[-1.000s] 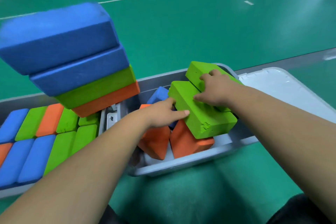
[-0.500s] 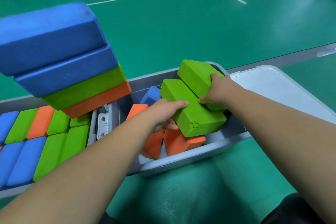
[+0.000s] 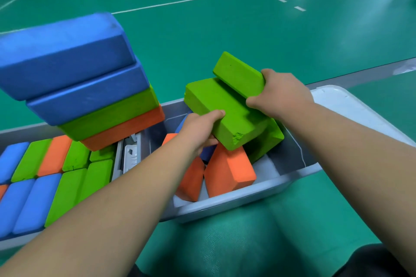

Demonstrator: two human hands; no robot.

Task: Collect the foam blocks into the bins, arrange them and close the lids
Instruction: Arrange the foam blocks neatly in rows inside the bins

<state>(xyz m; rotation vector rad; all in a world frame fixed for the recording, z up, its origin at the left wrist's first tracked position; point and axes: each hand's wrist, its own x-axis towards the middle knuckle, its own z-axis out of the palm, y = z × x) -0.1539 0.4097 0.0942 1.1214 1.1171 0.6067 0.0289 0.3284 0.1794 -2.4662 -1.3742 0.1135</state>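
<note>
Green court floor (image 3: 225,29) surrounds the grey bin (image 3: 236,207). Over it, the left hand (image 3: 200,128) pinches the lower green block (image 3: 216,105), thumb on top, and the right hand (image 3: 283,94) has its fingers wrapped round the upper green block (image 3: 236,74).

Arms outstretched — left hand (image 3: 199,129) grips lower green block (image 3: 216,105), right hand (image 3: 283,94) upper green block (image 3: 236,72).

Green court floor (image 3: 225,36), white lines (image 3: 184,1)

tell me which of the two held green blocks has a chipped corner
The front green block, gripped by the left hand: its near end shows a torn corner. The rear green block, held by the right hand, shows no such damage.
</note>
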